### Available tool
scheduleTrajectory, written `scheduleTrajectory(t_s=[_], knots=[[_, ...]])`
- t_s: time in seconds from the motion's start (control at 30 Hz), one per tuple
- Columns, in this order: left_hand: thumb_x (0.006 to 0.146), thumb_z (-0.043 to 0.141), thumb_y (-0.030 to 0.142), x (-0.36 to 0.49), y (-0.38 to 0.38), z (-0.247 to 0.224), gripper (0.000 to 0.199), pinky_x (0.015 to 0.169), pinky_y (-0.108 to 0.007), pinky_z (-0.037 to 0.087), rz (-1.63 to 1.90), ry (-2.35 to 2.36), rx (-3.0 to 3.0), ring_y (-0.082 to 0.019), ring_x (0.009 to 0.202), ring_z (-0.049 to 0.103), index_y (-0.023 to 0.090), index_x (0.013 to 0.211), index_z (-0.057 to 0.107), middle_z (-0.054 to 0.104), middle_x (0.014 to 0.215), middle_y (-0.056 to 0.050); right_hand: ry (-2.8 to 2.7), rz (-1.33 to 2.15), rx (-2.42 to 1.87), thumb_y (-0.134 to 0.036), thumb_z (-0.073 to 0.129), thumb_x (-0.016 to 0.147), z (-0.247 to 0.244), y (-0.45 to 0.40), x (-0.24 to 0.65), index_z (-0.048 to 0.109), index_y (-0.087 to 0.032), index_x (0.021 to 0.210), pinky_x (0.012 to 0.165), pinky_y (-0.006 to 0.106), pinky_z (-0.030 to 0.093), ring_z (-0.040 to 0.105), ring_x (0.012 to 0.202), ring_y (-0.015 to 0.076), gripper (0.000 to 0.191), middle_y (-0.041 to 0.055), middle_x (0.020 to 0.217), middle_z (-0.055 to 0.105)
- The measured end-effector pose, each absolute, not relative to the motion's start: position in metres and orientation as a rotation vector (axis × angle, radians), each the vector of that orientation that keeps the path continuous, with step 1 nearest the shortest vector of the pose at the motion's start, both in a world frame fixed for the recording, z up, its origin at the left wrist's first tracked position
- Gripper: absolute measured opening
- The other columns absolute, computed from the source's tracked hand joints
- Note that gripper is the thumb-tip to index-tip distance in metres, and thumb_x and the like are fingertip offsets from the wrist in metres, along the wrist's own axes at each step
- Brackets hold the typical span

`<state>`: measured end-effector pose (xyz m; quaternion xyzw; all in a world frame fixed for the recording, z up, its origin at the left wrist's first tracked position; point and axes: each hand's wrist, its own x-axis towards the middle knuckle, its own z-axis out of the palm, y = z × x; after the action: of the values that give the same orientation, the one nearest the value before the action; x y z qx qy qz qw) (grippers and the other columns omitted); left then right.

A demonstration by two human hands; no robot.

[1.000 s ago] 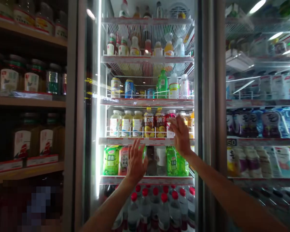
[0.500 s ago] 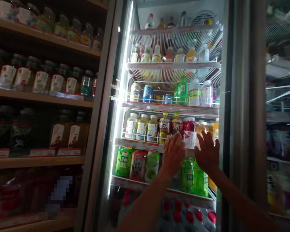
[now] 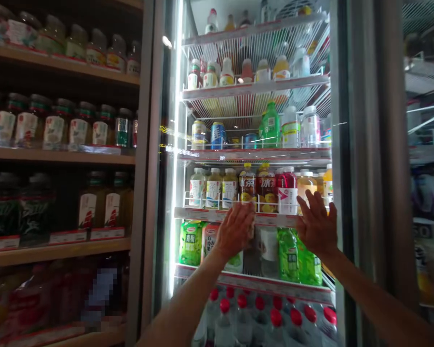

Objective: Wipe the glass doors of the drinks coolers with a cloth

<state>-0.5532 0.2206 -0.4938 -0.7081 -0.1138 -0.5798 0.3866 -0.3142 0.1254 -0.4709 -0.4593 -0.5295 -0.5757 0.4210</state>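
My left hand is raised with its fingers together, over a pale cloth of which only an edge shows past the fingers. It is held up flat at the glass front of a lit drinks fridge, before the shelf rail. To its right, my right hand is spread with its fingers apart, palm toward the glass, and holds nothing. Behind the hands stand brown iced tea bottles, a dark red bottle and green pouches. Whether either palm touches the glass is hard to tell.
On the left, wooden shelves carry rows of jars and bottles. A metal door frame borders the fridge, and another grey frame stands at right. Red-capped bottles fill the fridge bottom.
My left hand has moved left and slightly down, away from the right hand. The right hand stays spread and sits slightly farther right. The view has shifted a little.
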Motion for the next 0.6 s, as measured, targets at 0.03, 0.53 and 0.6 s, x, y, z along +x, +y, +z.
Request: scheduleTrajectory(t_s=[0.03, 0.53, 0.6], knots=[[0.084, 0.044, 0.019, -0.571, 0.228, -0.492, 0.050, 0.108, -0.042, 0.031, -1.543, -0.367, -1.749, -0.023, 0.136, 0.022, 0.018, 0.133, 0.036, 0.043, 0.136, -0.010, -1.323, -1.446, -1.151, -0.031, 0.041, 0.088, -0.471, 0.126, -0.314, 0.018, -0.029, 0.143, 0.111, 0.050, 0.014, 0.025, 0.136, 0.0247, 0.060, 0.0048, 0.149, 0.026], [0.083, 0.046, 0.021, -0.594, 0.238, -0.508, 0.050, 0.103, -0.045, 0.036, -1.582, -0.490, -1.713, -0.026, 0.134, 0.025, 0.023, 0.132, 0.037, 0.038, 0.139, -0.011, -1.318, -1.466, -1.163, -0.031, 0.040, 0.087, -0.472, 0.125, -0.315, 0.026, -0.025, 0.141, 0.110, 0.050, 0.015, 0.025, 0.136, 0.0248, 0.056, 0.0079, 0.146, 0.032], [0.084, 0.044, 0.021, -0.632, 0.253, -0.511, 0.049, 0.104, -0.046, 0.034, -1.812, -0.757, -1.501, -0.027, 0.134, 0.026, 0.021, 0.133, 0.037, 0.031, 0.142, -0.013, -1.316, -1.474, -1.170, -0.031, 0.040, 0.086, -0.472, 0.125, -0.315, 0.028, -0.024, 0.140, 0.110, 0.050, 0.015, 0.025, 0.136, 0.0249, 0.056, 0.0087, 0.146, 0.033]])
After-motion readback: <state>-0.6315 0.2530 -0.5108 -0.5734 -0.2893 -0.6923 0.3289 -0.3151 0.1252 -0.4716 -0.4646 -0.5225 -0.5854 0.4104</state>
